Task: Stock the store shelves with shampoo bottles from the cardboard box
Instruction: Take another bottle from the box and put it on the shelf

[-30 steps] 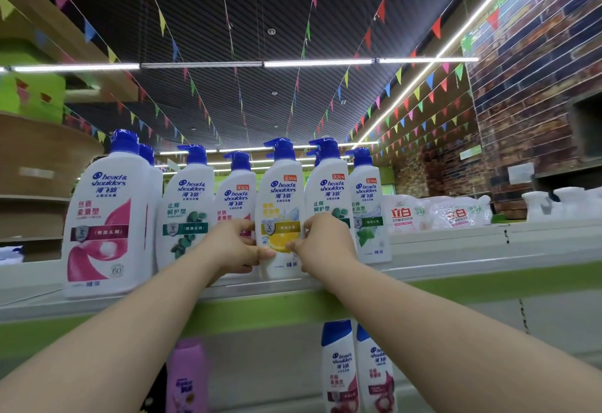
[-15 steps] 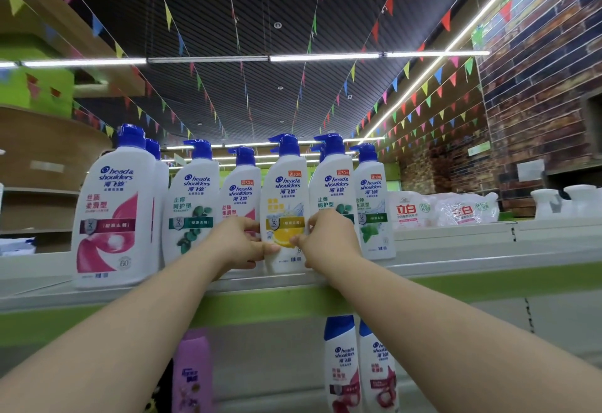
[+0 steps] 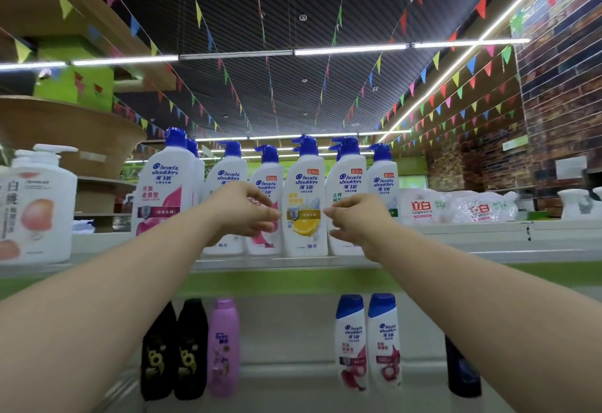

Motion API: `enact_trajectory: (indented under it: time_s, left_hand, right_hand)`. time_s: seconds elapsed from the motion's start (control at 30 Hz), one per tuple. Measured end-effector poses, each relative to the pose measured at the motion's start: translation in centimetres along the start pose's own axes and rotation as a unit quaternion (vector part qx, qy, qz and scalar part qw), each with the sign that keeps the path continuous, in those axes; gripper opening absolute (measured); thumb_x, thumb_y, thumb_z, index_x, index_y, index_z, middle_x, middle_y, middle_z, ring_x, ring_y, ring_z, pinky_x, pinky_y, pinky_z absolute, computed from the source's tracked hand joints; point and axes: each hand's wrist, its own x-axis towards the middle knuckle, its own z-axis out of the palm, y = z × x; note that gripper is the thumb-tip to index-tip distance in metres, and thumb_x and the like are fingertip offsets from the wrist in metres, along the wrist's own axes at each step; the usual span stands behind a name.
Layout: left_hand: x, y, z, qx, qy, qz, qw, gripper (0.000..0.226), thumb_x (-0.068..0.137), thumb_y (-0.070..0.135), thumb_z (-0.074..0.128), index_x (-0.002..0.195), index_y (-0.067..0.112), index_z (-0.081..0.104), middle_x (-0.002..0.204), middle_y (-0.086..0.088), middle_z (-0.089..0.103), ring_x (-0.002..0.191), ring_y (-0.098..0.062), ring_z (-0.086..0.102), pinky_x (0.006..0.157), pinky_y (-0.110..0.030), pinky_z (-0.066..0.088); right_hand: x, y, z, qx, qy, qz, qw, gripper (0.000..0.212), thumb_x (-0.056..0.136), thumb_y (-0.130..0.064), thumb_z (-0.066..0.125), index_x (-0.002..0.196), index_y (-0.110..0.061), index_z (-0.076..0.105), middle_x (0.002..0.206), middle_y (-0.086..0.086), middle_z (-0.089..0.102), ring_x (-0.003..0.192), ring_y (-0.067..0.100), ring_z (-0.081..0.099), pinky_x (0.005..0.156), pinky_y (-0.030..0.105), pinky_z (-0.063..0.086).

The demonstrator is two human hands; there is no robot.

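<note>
Two bare hands, the left hand [image 3: 247, 214] and the right hand [image 3: 355, 222], flank one upright shampoo bottle.
Both hands hang with fingers loosely curled and grip nothing. The white pump bottle with blue cap and yellow lemon label [image 3: 304, 207] stands at 3 o'clock from the left and 9 o'clock from the right, its long axis 12-to-6. It sits on the pale metal top shelf [image 3: 472, 245] among a row of like bottles [image 3: 169, 181], and neither hand looks nearer. Half a second ago both clasped its sides; now a gap shows each side. No cardboard box is visible.
</note>
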Motion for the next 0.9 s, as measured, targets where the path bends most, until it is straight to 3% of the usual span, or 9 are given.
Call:
enact_trajectory:
  time_s: [0.17, 0.37, 0.53, 0.8, 0.9]
  left_hand:
    - [-2.2, 1.3, 0.7, 0.002, 0.028, 0.002, 1.000, 0.018, 0.080, 0.018, 0.074, 0.095, 0.013, 0.065, 0.088, -0.008, 0.073, 0.072, -0.015, 0.073, 0.055, -0.023, 0.056]
    - [-5.4, 1.4, 2.8, 0.000, 0.064, -0.012, 0.998, 0.007, 0.083, 0.013, 0.070, 0.089, 0.012, 0.067, 0.084, -0.007, 0.073, 0.069, -0.014, 0.072, 0.053, -0.025, 0.054]
    - [-8.6, 2.0, 5.2, -0.023, 0.073, -0.018, 0.997, 0.004, 0.086, 0.009, 0.067, 0.089, 0.011, 0.068, 0.082, -0.004, 0.073, 0.063, -0.009, 0.071, 0.053, -0.021, 0.054]
    - [-12.6, 3.1, 5.9, 0.004, 0.061, -0.041, 0.997, 0.007, 0.087, 0.010, 0.066, 0.093, 0.008, 0.067, 0.085, -0.005, 0.071, 0.063, -0.009, 0.069, 0.063, -0.026, 0.056]
    - [-13.2, 3.6, 5.5, -0.002, 0.059, -0.036, 0.998, 0.009, 0.086, 0.011, 0.067, 0.094, 0.008, 0.067, 0.085, -0.005, 0.072, 0.065, -0.011, 0.070, 0.064, -0.027, 0.056]
  right_hand:
    - [-1.8, 0.0, -1.3, -0.017, -0.029, 0.005, 0.999, 0.014, 0.083, -0.013, 0.070, 0.094, -0.011, 0.062, 0.100, 0.009, 0.062, 0.087, 0.020, 0.061, 0.057, 0.027, 0.055]
    - [-3.6, 2.3, -4.5, -0.022, -0.030, 0.021, 0.999, 0.019, 0.084, -0.018, 0.070, 0.099, -0.011, 0.063, 0.097, 0.004, 0.064, 0.084, 0.014, 0.063, 0.074, 0.032, 0.058]
    - [-5.0, 4.1, -7.2, -0.007, -0.061, 0.043, 0.997, 0.013, 0.086, -0.018, 0.068, 0.094, -0.009, 0.062, 0.084, 0.007, 0.062, 0.073, 0.016, 0.060, 0.068, 0.028, 0.057]
    - [-7.9, 5.9, -9.0, -0.045, -0.067, 0.063, 0.995, 0.006, 0.089, -0.012, 0.064, 0.093, -0.008, 0.064, 0.084, 0.007, 0.064, 0.070, 0.015, 0.060, 0.054, 0.023, 0.051]
    - [-9.0, 5.4, -10.0, -0.053, -0.051, 0.063, 0.995, 0.003, 0.088, -0.012, 0.064, 0.090, -0.009, 0.064, 0.085, 0.007, 0.065, 0.072, 0.016, 0.061, 0.057, 0.025, 0.051]
